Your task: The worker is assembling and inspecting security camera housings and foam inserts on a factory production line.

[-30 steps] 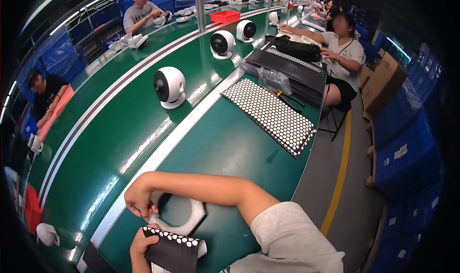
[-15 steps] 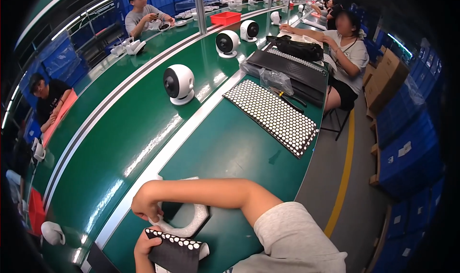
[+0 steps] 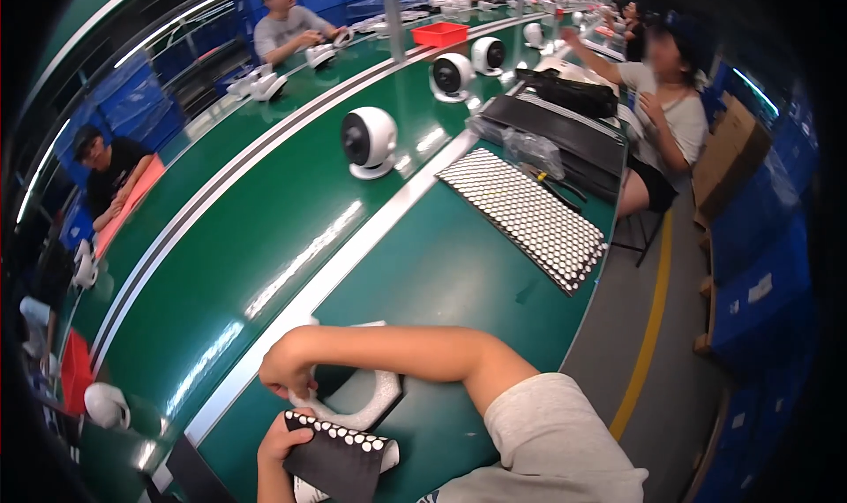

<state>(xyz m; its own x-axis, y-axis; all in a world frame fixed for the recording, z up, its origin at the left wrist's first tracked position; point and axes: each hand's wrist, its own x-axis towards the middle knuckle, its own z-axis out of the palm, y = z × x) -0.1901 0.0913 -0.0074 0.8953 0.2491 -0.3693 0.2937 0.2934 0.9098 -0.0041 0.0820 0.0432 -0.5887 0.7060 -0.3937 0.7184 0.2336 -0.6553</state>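
Observation:
My left hand (image 3: 281, 438) grips a black sheet (image 3: 340, 463) at its upper left corner, thumb on top. Round white pads line the sheet's top edge, and its right corner curls up to show a white underside. My right arm reaches across the bench to the left. At its end my right hand (image 3: 288, 367) bends down with fingertips drawn together; anything between them is too small to make out. Those fingertips are beside a white ring-shaped piece (image 3: 381, 395), open in the middle, which lies on the green bench. My forearm covers part of the ring.
A larger sheet of white round pads (image 3: 522, 221) lies farther up the bench. Beyond it are a clear plastic bag (image 3: 534, 153), pliers (image 3: 560, 185) and a black folder (image 3: 556, 132). White ball-shaped devices (image 3: 371, 139) stand on the green belt (image 3: 265, 229). A co-worker (image 3: 662, 106) sits at right.
The whole view has swung slightly, so most things appear farther right. The ball-shaped devices have shifted a little along the belt, away from me. The co-worker at right has raised a hand.

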